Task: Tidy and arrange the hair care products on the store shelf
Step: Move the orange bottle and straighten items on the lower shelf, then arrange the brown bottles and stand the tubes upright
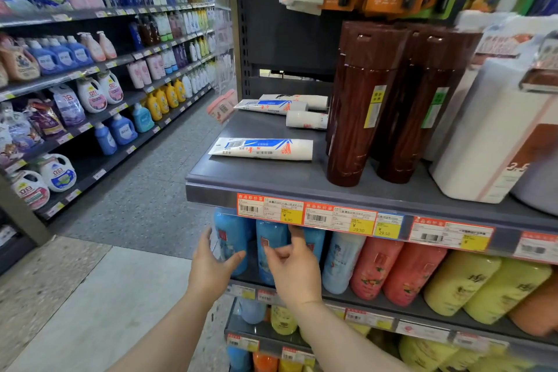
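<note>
Second shelf [401, 300], left end: our left hand [211, 269] open beside blue bottles [270, 251]; right hand [294, 270] loosely curled, holding nothing, poised to straighten them

On the grey shelf I count four white tubes [262, 148] and two brown bottles [359, 106] in front (more may hide behind). Below stand three blue bottles [234, 238].

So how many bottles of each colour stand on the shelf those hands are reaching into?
Blue bottles: 3
Pale blue bottle: 1
Red bottles: 2
Yellow bottles: 2
Orange bottle: 1, cut off at the picture's edge
Total: 9
</note>
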`<state>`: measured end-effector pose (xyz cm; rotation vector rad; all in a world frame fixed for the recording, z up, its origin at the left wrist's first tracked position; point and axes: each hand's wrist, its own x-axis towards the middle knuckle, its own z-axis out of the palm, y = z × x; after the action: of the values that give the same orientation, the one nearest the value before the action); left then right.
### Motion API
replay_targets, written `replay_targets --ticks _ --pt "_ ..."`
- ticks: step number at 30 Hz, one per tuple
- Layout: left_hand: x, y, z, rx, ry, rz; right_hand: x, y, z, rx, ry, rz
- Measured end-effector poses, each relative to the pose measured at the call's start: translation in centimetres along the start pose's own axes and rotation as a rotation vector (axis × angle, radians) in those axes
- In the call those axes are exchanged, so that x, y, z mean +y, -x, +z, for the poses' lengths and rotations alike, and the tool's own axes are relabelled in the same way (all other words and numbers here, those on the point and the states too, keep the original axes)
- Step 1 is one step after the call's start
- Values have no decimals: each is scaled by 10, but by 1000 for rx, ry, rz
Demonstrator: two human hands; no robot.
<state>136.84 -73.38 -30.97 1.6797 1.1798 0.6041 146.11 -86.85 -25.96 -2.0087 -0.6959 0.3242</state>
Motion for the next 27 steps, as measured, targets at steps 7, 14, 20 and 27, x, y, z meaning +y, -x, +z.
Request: replay_targets --ticks 7,14,20,27 --pt "48 51 -2 65 26 59 -15 30 -34 -96 -60 17" --pt "102 106 -2 31 17 65 -31 60 -93 -142 -118 -45" --pt "138 150 -9 31 97 97 -54 77 -125 -129 -155 -134" --pt "191 134 -56 153 312 330 -109 48 -123 8 -68 -358"
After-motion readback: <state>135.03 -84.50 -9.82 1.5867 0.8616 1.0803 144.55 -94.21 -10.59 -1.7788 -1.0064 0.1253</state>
